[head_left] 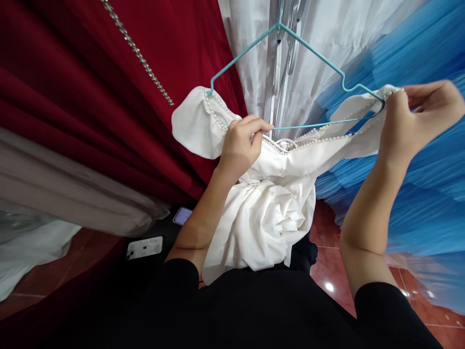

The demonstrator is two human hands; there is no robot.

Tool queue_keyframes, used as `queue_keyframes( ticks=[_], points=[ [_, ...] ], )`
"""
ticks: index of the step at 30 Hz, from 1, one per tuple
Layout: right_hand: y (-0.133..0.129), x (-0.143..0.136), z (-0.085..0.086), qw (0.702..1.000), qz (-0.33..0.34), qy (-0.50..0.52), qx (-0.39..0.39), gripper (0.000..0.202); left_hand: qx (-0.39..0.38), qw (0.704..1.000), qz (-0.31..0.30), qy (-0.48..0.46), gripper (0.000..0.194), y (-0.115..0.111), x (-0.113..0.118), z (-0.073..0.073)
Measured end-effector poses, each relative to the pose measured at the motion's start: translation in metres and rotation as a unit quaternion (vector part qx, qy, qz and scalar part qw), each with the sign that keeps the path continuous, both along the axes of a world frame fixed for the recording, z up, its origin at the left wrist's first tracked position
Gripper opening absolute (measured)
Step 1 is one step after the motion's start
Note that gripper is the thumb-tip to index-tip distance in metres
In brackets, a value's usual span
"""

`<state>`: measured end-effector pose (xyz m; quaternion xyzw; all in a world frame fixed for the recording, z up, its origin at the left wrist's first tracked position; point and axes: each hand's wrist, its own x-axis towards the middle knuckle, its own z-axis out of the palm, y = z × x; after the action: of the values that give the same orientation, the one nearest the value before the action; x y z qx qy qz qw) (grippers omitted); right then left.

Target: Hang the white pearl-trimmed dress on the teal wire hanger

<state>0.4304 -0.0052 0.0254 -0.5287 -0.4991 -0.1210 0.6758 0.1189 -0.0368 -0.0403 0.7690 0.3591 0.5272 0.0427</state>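
A white dress (269, 213) with pearl-beaded edges hangs from a thin light-blue wire hanger (250, 47). One shoulder piece sits over the hanger's left end. My left hand (242, 145) is closed on the dress's beaded neckline, near the hanger's bottom bar. At the hanger's right end, my right hand (417, 114) pinches the beaded edge of the other shoulder piece, which lies around that end of the hanger. Below the neckline the skirt is bunched into swirling folds.
Red fabric (163, 58) hangs at the left, with a beaded strand (140, 55) before it. Blue tulle (410, 194) fills the right side, and white cloth (250, 53) hangs behind the hanger. Two phones, one white-backed (144, 247) and one with a lit screen (182, 216), lie on a dark surface.
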Motion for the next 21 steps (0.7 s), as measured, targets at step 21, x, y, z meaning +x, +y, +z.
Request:
queue_keyframes(
  ticks=[21],
  points=[
    [-0.038,-0.093,-0.029,0.961,0.141,-0.227,0.070,0.002,-0.037,0.998,0.052,0.016,0.031,-0.006,0.006,0.002]
  ],
)
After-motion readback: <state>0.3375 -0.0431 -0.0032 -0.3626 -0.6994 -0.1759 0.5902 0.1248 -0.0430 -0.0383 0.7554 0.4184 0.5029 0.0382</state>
